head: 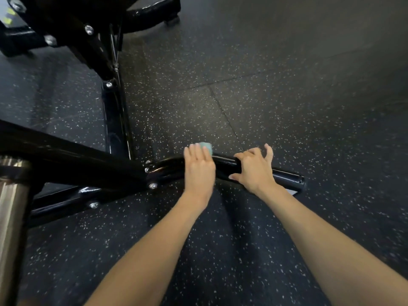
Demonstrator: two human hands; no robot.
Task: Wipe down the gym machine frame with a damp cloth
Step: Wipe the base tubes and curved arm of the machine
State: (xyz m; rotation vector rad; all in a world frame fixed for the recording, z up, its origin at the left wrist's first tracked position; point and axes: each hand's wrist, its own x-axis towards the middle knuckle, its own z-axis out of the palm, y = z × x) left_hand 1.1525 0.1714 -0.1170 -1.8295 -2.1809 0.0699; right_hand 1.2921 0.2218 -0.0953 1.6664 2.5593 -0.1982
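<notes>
Head view. The left grip (199, 168) lies flat, fingers straight, pressing the teal cloth (206, 147) onto the black frame tube (225, 165). Only the cloth's far edge shows past the fingertips. The right grip (254, 171) is wrapped over the same tube just beside it, thumb on the near side, holding nothing else. The tube's long axis runs from the bolted joint (152, 173) on the left to its free end at right, low over the speckled floor (287, 107). We judge the next stroke follows that axis. The right grip sits between cloth and free end.
</notes>
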